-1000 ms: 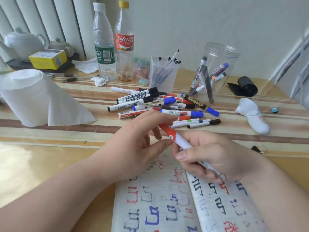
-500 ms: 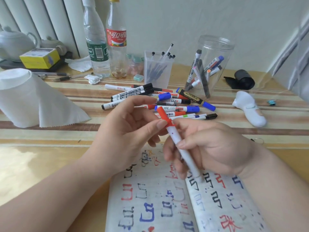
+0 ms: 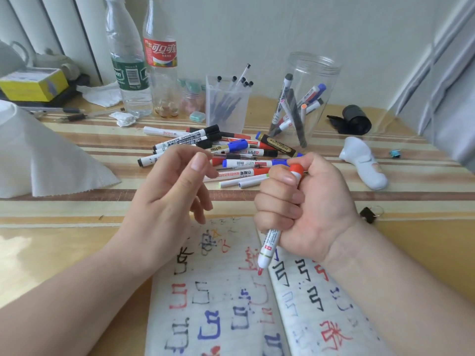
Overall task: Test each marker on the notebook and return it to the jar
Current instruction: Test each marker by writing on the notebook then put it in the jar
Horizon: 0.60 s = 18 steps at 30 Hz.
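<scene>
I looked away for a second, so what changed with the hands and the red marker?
The left hand let go of the red marker and drew back. The right hand swung it upright, tip down over the notebook. Loose markers and jar stayed put.

Likely home desk; teapot [image 3: 12, 57], drink bottles [image 3: 144, 60]

Water bottle [image 3: 128, 73], cola bottle [image 3: 160, 55], clear pen cup [image 3: 227, 106] along counter [image 3: 64, 253] back. Tissue roll [image 3: 38, 160] left; white gadget [image 3: 365, 163], black roll [image 3: 356, 120] right.
</scene>
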### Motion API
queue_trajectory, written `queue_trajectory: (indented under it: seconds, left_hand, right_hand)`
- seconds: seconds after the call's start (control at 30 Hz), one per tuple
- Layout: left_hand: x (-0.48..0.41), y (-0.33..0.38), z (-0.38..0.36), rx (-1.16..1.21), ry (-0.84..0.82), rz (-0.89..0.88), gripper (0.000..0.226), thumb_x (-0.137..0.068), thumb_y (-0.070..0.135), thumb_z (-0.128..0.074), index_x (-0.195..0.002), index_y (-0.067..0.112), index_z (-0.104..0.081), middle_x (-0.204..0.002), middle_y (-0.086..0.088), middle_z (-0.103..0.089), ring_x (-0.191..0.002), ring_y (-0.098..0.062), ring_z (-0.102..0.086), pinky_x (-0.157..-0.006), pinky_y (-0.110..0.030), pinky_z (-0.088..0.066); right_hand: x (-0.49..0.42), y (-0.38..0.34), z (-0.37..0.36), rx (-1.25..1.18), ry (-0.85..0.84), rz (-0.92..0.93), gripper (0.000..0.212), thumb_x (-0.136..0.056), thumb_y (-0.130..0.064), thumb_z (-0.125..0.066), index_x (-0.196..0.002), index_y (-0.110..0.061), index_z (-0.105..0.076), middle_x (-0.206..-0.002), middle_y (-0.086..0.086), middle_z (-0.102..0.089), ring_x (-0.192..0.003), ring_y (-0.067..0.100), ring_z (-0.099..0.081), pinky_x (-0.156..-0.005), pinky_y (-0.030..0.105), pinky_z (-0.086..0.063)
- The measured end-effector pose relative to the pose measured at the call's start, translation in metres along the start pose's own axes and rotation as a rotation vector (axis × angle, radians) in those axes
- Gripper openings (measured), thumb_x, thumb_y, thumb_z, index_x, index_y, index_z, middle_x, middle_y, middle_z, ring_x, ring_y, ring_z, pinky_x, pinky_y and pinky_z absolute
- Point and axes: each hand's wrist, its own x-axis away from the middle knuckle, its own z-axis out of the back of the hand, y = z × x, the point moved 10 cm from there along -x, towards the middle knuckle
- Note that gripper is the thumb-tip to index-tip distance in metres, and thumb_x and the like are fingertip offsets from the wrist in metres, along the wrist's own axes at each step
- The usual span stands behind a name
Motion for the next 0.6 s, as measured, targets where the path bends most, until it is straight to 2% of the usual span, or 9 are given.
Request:
queue_trajectory:
  seconds: [0.07,0.17,0.23,0.3,0.33,0.4,0.47,0.53,0.6]
  left_hand:
    - [0.000,0.000,0.001,-0.021,-0.002,0.004,0.046,-0.093,0.054,-0.049,-0.110,0.012,-0.059,-0.099,0.000,-0.064,-0.070,-0.025,-0.060,-0.056,-0.036,-0.051]
    - [-0.001,-0.002,-0.001,-0.065,-0.019,0.025,0.046,-0.093,0.056,-0.049,-0.106,0.013,-0.060,-0.099,-0.003,-0.064,-0.070,-0.027,-0.060,-0.056,-0.038,-0.052]
    - [-0.001,-0.004,-0.003,-0.091,-0.037,0.042,0.046,-0.092,0.057,-0.048,-0.104,0.015,-0.061,-0.095,0.000,-0.065,-0.068,-0.026,-0.061,-0.055,-0.036,-0.052]
    - [0.000,-0.007,-0.005,-0.105,-0.060,0.067,0.047,-0.090,0.060,-0.048,-0.102,0.016,-0.062,-0.090,0.000,-0.066,-0.065,-0.026,-0.062,-0.054,-0.032,-0.051]
    - [0.000,-0.009,-0.006,-0.105,-0.074,0.084,0.048,-0.090,0.061,-0.047,-0.101,0.017,-0.062,-0.088,0.000,-0.067,-0.064,-0.027,-0.064,-0.053,-0.032,-0.050]
    - [0.001,-0.015,-0.008,-0.091,-0.108,0.122,0.047,-0.090,0.063,-0.048,-0.101,0.020,-0.063,-0.085,-0.002,-0.068,-0.065,-0.029,-0.066,-0.055,-0.040,-0.050]
    - [0.001,-0.021,-0.009,-0.046,-0.130,0.153,0.049,-0.090,0.068,-0.050,-0.104,0.024,-0.066,-0.086,-0.006,-0.068,-0.070,-0.033,-0.067,-0.060,-0.049,-0.050]
    - [-0.001,-0.024,-0.008,0.024,-0.133,0.181,0.059,-0.086,0.078,-0.054,-0.106,0.025,-0.067,-0.088,-0.012,-0.067,-0.073,-0.037,-0.067,-0.064,-0.049,-0.049]
    - [-0.003,-0.026,-0.009,0.079,-0.161,0.206,0.069,-0.081,0.086,-0.053,-0.110,0.025,-0.067,-0.090,-0.015,-0.067,-0.076,-0.037,-0.067,-0.063,-0.046,-0.049]
  right_hand:
    - [0.000,-0.004,0.002,-0.007,0.034,0.053,0.020,-0.077,-0.026,-0.037,-0.058,-0.022,-0.031,-0.044,-0.008,-0.018,-0.036,0.010,-0.013,-0.039,0.017,-0.014]
    - [0.000,-0.006,0.004,-0.048,0.044,0.095,0.023,-0.081,-0.027,-0.037,-0.059,-0.021,-0.035,-0.045,-0.008,-0.020,-0.035,0.008,-0.016,-0.037,0.019,-0.014]
    - [0.000,-0.007,0.004,-0.078,0.030,0.098,0.032,-0.089,-0.037,-0.041,-0.063,-0.019,-0.038,-0.048,-0.008,-0.024,-0.037,0.007,-0.021,-0.035,0.020,-0.017]
    - [-0.001,-0.011,0.004,-0.080,0.015,0.106,0.043,-0.089,-0.050,-0.053,-0.065,-0.018,-0.039,-0.056,-0.005,-0.029,-0.045,0.007,-0.029,-0.034,0.018,-0.019]
    - [-0.001,-0.014,0.006,-0.066,0.023,0.122,0.045,-0.086,-0.049,-0.060,-0.064,-0.018,-0.037,-0.060,-0.003,-0.032,-0.049,0.008,-0.032,-0.033,0.017,-0.021]
    - [-0.002,-0.020,0.012,-0.045,0.064,0.150,0.041,-0.083,-0.028,-0.065,-0.058,-0.017,-0.035,-0.065,0.002,-0.040,-0.054,0.009,-0.041,-0.031,0.014,-0.026]
    - [-0.001,-0.025,0.019,-0.031,0.101,0.143,0.038,-0.082,-0.022,-0.064,-0.054,-0.012,-0.041,-0.071,0.010,-0.054,-0.059,0.017,-0.057,-0.037,0.017,-0.040]
    - [0.003,-0.030,0.019,0.063,0.071,0.130,0.042,-0.090,-0.039,-0.059,-0.064,-0.006,-0.057,-0.077,0.017,-0.062,-0.064,0.027,-0.061,-0.051,0.028,-0.049]
    - [0.005,-0.036,0.023,0.271,0.048,0.118,0.066,-0.095,-0.063,-0.044,-0.079,-0.005,-0.069,-0.064,0.013,-0.052,-0.054,0.021,-0.045,-0.050,0.025,-0.036]
